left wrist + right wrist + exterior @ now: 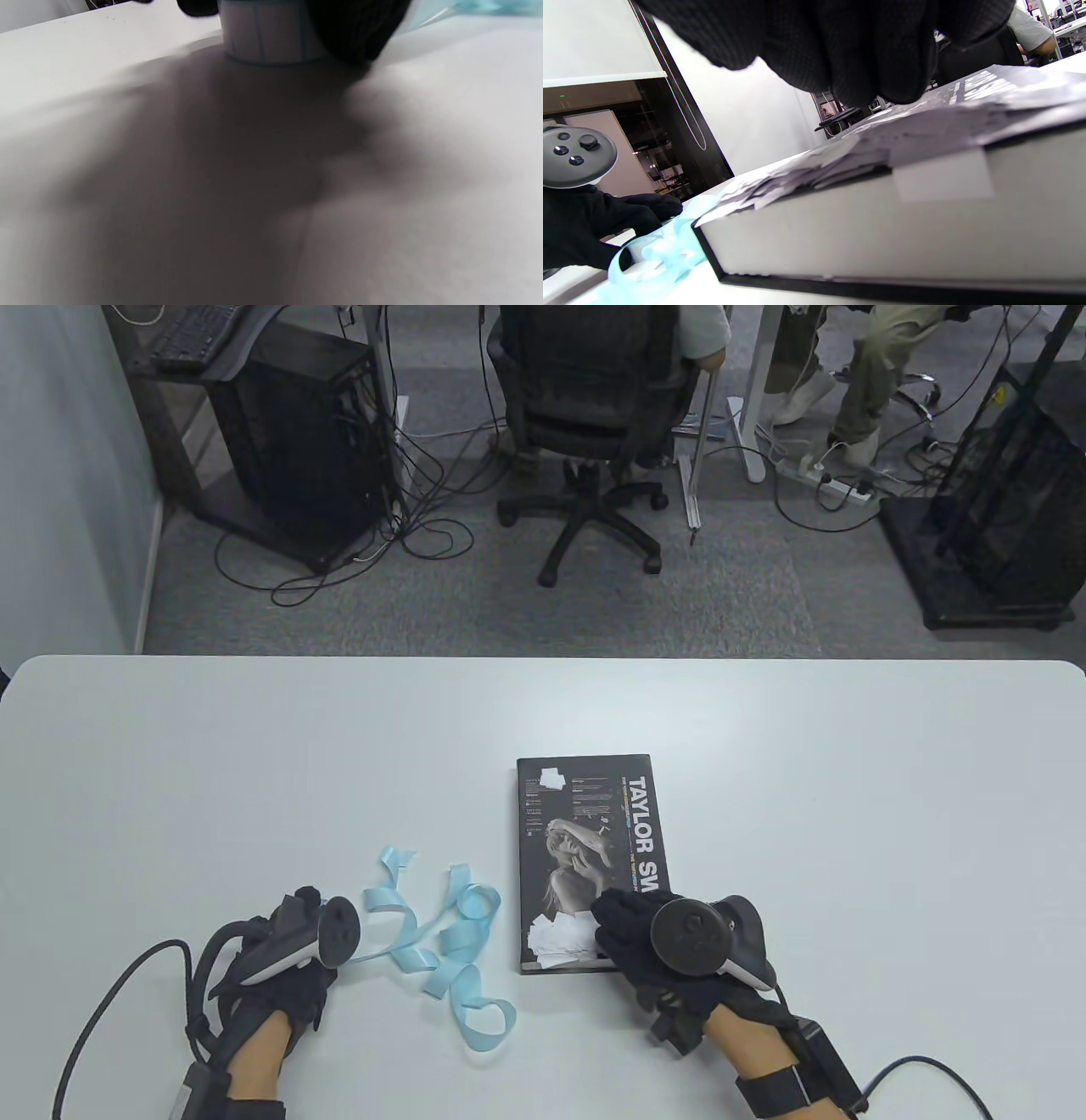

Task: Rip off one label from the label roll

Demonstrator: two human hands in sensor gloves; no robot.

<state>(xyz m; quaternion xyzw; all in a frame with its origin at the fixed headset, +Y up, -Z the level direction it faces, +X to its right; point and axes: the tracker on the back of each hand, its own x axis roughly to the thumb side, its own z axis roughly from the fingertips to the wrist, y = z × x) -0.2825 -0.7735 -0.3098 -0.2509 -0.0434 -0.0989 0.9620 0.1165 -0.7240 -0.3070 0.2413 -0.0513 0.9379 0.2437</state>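
Close to the table's near edge, the left hand point(288, 959) holds the label roll point(271, 40), its fingers point(356, 29) wrapped around it just above the table point(254, 763). Beside it, a long curly blue backing strip point(458, 950) lies loose on the table. On the other side, the right hand point(670, 954) presses its fingertips point(865, 63) down on a pile of white labels point(560, 937) stuck to the near corner of the black book point(585, 831). Farther along, more white labels sit on the book's far corner.
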